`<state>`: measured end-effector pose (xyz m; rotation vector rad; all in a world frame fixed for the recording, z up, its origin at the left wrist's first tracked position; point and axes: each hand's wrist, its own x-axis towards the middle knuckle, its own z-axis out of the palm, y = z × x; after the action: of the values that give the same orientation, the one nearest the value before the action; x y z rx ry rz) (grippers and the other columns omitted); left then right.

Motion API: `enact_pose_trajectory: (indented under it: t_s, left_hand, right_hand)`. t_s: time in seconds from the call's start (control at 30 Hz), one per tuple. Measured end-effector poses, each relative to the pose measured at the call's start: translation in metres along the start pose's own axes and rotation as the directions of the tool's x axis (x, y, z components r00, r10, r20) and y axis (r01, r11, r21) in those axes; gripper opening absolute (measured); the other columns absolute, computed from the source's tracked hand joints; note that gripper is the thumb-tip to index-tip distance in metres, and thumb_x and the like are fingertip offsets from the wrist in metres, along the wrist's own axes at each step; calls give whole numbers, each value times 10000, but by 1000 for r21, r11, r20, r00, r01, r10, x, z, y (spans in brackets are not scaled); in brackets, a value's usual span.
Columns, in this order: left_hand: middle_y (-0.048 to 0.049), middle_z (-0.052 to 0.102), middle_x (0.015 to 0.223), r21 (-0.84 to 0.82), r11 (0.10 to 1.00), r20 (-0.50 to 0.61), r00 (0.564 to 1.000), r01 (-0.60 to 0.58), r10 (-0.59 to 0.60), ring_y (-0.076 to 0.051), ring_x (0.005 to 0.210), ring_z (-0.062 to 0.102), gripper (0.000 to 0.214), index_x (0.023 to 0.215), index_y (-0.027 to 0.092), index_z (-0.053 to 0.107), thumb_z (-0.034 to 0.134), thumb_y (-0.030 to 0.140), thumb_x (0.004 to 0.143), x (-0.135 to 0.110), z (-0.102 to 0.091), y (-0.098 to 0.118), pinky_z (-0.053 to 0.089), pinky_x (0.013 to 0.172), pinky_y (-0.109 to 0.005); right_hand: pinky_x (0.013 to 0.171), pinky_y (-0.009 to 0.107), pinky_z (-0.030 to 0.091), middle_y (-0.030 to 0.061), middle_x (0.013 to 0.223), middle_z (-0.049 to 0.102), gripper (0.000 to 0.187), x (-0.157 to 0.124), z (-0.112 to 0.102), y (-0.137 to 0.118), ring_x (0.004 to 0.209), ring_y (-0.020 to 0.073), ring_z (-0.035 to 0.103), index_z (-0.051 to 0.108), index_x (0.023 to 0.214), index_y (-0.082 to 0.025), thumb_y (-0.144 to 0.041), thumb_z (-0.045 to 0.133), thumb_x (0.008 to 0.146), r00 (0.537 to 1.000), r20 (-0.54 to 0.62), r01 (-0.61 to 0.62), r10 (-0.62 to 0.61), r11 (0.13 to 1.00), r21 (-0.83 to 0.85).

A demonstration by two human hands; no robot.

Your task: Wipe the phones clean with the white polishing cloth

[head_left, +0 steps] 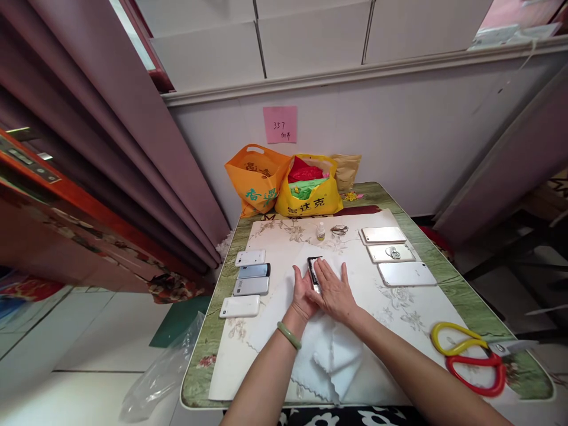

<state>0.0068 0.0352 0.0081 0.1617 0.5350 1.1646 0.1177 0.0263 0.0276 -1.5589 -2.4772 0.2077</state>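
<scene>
A small dark phone (314, 271) lies on a white cloth (328, 355) in the middle of the table. My left hand (302, 293) grips the phone's left edge, fingers curled round it; a green bangle sits on that wrist. My right hand (333, 290) lies flat over the phone's lower right part and the cloth, fingers stretched forward and together.
Several phones (251, 279) lie in a column at the left, three larger phones (394, 254) at the right. A small bottle (320, 232) and a ring holder stand behind. Orange and yellow bags (306, 195) sit at the wall. Red-and-yellow scissors (474, 355) lie at the near right.
</scene>
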Motion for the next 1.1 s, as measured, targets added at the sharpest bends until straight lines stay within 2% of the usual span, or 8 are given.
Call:
enact_pose_trajectory:
  t_s: [0.13,0.27,0.37,0.6,0.7,0.83,0.9,1.1]
  left_hand:
    - [-119,620,1293,26,998,-44,997,-54,56,-306,1291,489,721,1233,194,614,394,742,820,0,3,0,316,1133,-455]
    - [-133,683,1179,29,1000,-97,995,0,3,-322,1230,544,734,1187,178,642,393,756,810,-3,8,2,354,1103,-484]
    - [-144,708,1108,18,1000,-107,994,0,2,-323,1190,576,728,1170,163,649,402,748,813,-4,10,3,380,1081,-485]
    - [-133,681,1161,-76,997,-138,990,29,-39,-310,1228,551,659,1079,166,645,466,734,797,2,4,0,369,1097,-462]
    - [-94,610,1303,-116,993,-74,997,-12,4,-276,1294,493,605,1142,206,627,441,695,839,3,3,0,353,1115,-417]
    - [-47,502,1437,-92,995,63,997,-32,38,-272,1359,412,593,1249,269,582,411,681,859,0,4,0,326,1129,-437]
    - [-48,494,1445,-75,997,86,996,-19,26,-272,1365,403,613,1260,262,579,397,688,859,-1,3,1,312,1136,-439]
    - [-125,610,1305,-14,999,15,999,-30,30,-311,1290,489,714,1247,203,601,358,735,838,-2,3,0,313,1124,-467]
  right_hand:
    - [1120,627,-73,146,1570,220,714,-25,5,0,1455,301,166,159,1533,-118,-554,222,971,996,-50,69,-71,996,-49]
    - [1132,619,-51,171,1563,233,787,-44,9,-7,1450,320,172,151,1531,-89,-602,278,947,985,-88,145,-149,988,-47]
    - [1150,590,-5,195,1555,246,856,-46,10,-13,1450,337,159,195,1517,-54,-650,323,915,977,-95,187,-190,981,-41]
    - [1175,478,80,177,1567,226,827,-4,11,-8,1458,290,149,231,1510,-49,-629,310,925,982,-19,189,-189,982,-7]
    - [1170,491,73,169,1573,206,807,17,11,-4,1464,281,124,223,1513,-54,-618,265,937,993,37,109,-109,994,6]
    - [1168,503,57,128,1593,141,764,26,8,-2,1476,243,67,151,1531,-82,-587,174,957,997,83,6,-8,1000,26]
    - [1169,509,41,125,1595,126,759,20,8,-1,1477,241,60,130,1534,-84,-576,179,958,998,66,-3,2,1000,15]
    - [1162,548,19,153,1579,188,779,-21,10,6,1467,279,119,132,1534,-87,-587,264,952,997,-25,71,-72,997,-33]
